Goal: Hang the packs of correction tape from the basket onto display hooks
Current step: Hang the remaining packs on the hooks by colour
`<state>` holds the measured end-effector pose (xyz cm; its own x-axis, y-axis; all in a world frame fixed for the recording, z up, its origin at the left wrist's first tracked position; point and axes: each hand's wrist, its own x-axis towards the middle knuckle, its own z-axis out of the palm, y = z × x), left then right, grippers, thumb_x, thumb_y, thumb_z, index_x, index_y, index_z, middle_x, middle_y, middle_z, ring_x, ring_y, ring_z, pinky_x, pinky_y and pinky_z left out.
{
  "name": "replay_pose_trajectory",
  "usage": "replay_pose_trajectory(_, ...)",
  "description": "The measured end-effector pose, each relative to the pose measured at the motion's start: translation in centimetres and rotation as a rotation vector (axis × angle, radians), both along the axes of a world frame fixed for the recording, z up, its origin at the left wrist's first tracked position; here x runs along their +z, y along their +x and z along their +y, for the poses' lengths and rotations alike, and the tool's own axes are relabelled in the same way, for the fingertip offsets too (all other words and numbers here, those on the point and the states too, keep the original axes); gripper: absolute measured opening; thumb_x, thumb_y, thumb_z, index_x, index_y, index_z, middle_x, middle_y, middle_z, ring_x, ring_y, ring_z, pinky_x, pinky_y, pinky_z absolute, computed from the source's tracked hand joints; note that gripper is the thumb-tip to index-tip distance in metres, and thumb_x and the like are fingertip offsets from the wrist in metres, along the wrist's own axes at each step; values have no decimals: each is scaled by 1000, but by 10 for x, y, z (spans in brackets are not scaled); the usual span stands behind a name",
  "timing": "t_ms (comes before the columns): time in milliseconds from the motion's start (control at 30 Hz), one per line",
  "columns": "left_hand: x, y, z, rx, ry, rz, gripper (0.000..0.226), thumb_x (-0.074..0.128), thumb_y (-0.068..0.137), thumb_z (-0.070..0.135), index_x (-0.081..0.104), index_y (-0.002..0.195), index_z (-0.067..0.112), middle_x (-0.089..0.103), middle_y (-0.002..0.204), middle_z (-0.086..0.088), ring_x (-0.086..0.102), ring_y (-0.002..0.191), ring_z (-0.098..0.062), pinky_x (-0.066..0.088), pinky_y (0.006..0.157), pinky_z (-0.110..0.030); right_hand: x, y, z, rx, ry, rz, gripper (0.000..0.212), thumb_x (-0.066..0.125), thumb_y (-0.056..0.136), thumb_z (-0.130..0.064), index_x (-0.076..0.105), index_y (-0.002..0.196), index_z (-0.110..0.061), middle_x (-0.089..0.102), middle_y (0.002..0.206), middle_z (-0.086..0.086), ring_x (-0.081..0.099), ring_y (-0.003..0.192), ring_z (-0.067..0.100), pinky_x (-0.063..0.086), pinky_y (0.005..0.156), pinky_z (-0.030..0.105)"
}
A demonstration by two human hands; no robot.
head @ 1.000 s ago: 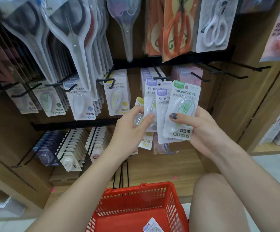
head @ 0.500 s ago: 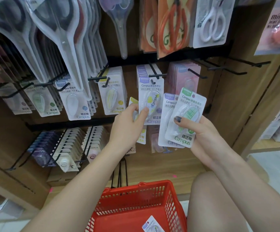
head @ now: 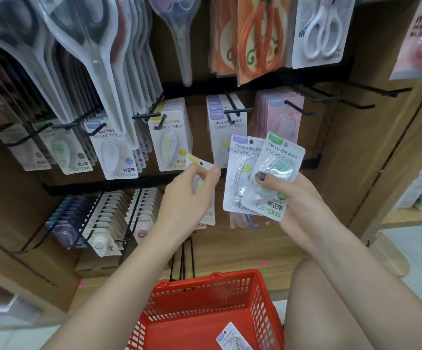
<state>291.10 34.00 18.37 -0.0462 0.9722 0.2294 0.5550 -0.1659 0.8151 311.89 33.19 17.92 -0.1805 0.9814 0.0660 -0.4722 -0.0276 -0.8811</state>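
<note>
From the head camera, the left hand (head: 192, 195) has its thumb and fingers pinched on a yellow-topped pack (head: 203, 188), held in front of the display rack; the right hand (head: 298, 198) grips two packs fanned together, a purple-topped pack (head: 240, 173) behind and a green-topped pack (head: 276, 173) in front, its thumb pressed across the green one's blister; a purple row of packs (head: 226, 117) hangs on a black hook (head: 235, 111) just above; below, a red basket (head: 204, 294) holds one more pack (head: 232, 337) near its front edge.
</note>
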Motion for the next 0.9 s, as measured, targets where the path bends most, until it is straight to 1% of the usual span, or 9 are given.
replay_pose_trajectory(100, 0, 0, -16, -121, 9, -14, 29, 57, 97, 57, 62, 94, 28, 68, 103, 24, 59, 95, 10, 40, 78, -7, 0, -3, -2, 14, 43, -59, 51, 68, 96, -3, 55, 145, -9, 67, 137, 19, 65, 124, 44, 52, 98, 62)
replay_pose_trajectory(200, 0, 3, -17, -174, 10, -92, 16, 68, 97, 38, 62, 96, 23, 69, 100, 34, 59, 95, 16, 41, 75, -3, 2, -8, -4, -5, 56, -62, 49, 65, 95, 1, 57, 143, -7, 69, 135, 18, 67, 122, 42, 50, 103, 62)
replay_pose_trajectory(300, 1, 6, -17, -215, -30, -213, 19, 74, 94, 34, 66, 109, 24, 70, 105, 32, 64, 94, 14, 47, 73, -8, 4, -12, -7, 9, 53, -62, 48, 66, 95, -1, 58, 142, -8, 71, 132, 16, 69, 120, 39, 59, 93, 55)
replay_pose_trajectory(367, 2, 8, -17, -228, -44, -278, 26, 75, 93, 35, 66, 117, 29, 72, 109, 26, 68, 100, 6, 53, 80, -20, 4, -14, -10, 16, 53, -79, 45, 65, 96, -3, 59, 141, -9, 72, 130, 14, 71, 118, 37, 63, 81, 43)
replay_pose_trajectory(400, 3, 8, -16, -221, -44, -298, 26, 75, 94, 35, 66, 118, 30, 72, 110, 24, 69, 103, 2, 57, 84, -27, 4, -14, -11, 3, 51, -85, 43, 65, 97, -3, 60, 140, -10, 73, 129, 13, 71, 116, 35, 63, 81, 43)
replay_pose_trajectory(533, 8, 4, -15, -180, -21, -359, 20, 74, 95, 28, 67, 114, 32, 73, 108, 21, 74, 100, -7, 63, 88, -44, 3, -9, -11, -123, 27, -151, 34, 62, 102, -8, 61, 136, -9, 74, 125, 15, 71, 112, 43, 57, 93, 59)
replay_pose_trajectory(667, 12, -1, -15, -188, 27, -349, 19, 72, 97, 29, 67, 114, 34, 75, 110, 18, 74, 100, -8, 63, 85, -38, 6, 0, -12, -155, -59, -162, 31, 58, 105, -12, 63, 135, -12, 76, 120, 12, 74, 110, 37, 54, 92, 63)
replay_pose_trajectory(767, 17, 0, -14, -216, 47, -330, 17, 71, 97, 28, 66, 113, 35, 75, 111, 16, 73, 100, -6, 62, 83, -30, 7, 5, -15, -155, -65, -168, 31, 58, 103, -11, 63, 133, -10, 75, 119, 19, 72, 106, 46, 48, 88, 74)
replay_pose_trajectory(900, 19, -2, -15, -230, 48, -340, 15, 68, 99, 29, 66, 113, 34, 73, 109, 19, 73, 97, -4, 60, 76, -24, 6, 9, -16, -165, -76, -152, 31, 59, 101, -11, 65, 131, -11, 72, 122, 23, 70, 109, 48, 51, 83, 65)
